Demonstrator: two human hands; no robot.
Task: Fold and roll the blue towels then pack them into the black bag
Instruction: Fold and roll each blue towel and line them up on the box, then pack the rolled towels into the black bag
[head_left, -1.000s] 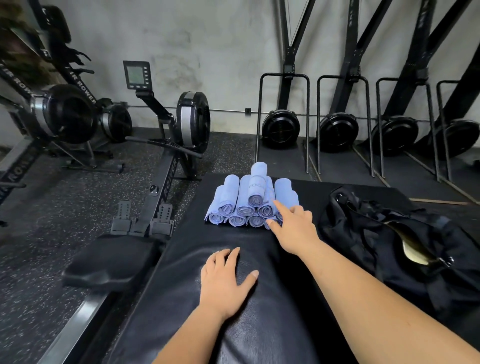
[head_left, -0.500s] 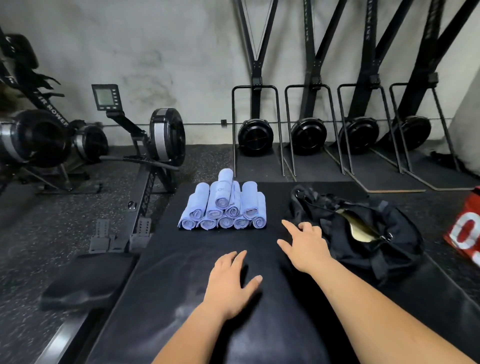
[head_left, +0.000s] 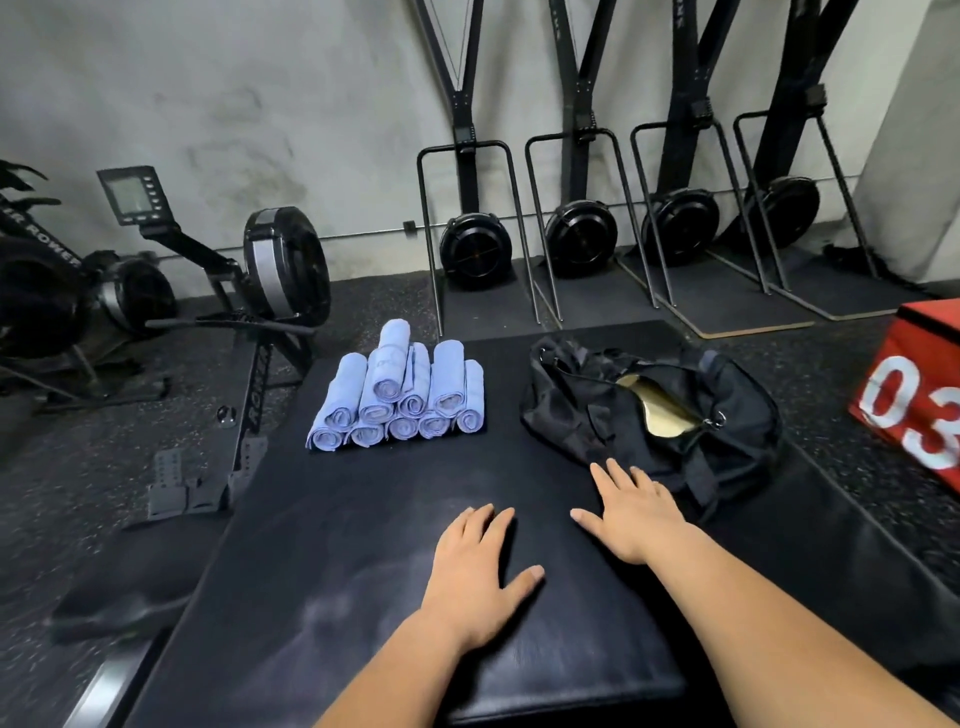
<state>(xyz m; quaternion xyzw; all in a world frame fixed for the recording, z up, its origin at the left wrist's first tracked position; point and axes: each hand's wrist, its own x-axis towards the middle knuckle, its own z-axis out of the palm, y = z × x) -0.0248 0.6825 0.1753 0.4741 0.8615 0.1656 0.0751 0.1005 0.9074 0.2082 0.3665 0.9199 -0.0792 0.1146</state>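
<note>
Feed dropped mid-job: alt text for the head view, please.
The left hand and right hand rest open and flat on the black mat, the right close by the unzipped black bag at right. Rolled blue towels sit stacked at the mat's far left.

White "03" marks the red box (head_left: 917, 364); "R ROWER" shows on the far-left black machine (head_left: 44, 291).

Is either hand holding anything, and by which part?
Nothing is held. Left hand lies flat on the black pad; right hand open by the black bag.
</note>
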